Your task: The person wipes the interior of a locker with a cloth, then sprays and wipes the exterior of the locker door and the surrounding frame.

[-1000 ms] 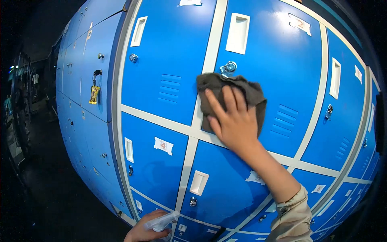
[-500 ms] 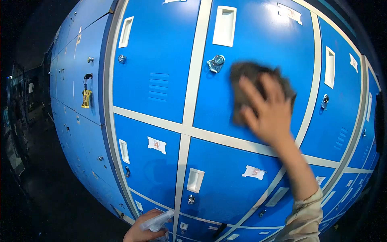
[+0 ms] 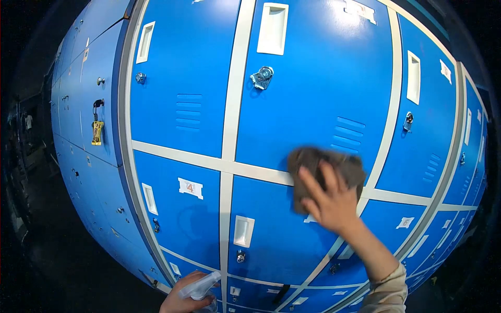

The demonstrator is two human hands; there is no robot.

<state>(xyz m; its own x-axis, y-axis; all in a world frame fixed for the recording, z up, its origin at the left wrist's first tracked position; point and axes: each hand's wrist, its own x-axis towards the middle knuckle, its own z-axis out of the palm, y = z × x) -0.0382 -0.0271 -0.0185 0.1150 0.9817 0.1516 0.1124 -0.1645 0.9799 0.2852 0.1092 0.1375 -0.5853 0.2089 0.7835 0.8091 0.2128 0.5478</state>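
Observation:
My right hand [image 3: 334,203] presses a dark grey-brown cloth [image 3: 342,164] against the front of the blue lockers, its fingers spread over the fabric. The cloth lies across the white frame bar [image 3: 255,171] between the upper middle door [image 3: 313,94] and the door below, partly hiding that lower door's number label [image 3: 311,219]. Low in the view, my left hand [image 3: 180,297] is wrapped around a spray bottle with a translucent white head [image 3: 201,286]. Most of the bottle is cut off by the bottom edge.
White recessed handles [image 3: 272,28] and metal latches [image 3: 262,77] stick out on the doors. A label reading 4 [image 3: 190,188] is on the lower left door. Lighter blue lockers [image 3: 78,115] stand at the left, with a yellow tag [image 3: 97,133] hanging from a lock.
My right hand has moved the cloth down from the upper door onto the frame bar, uncovering the door's vents. The view has shifted slightly; my left hand still holds the spray bottle.

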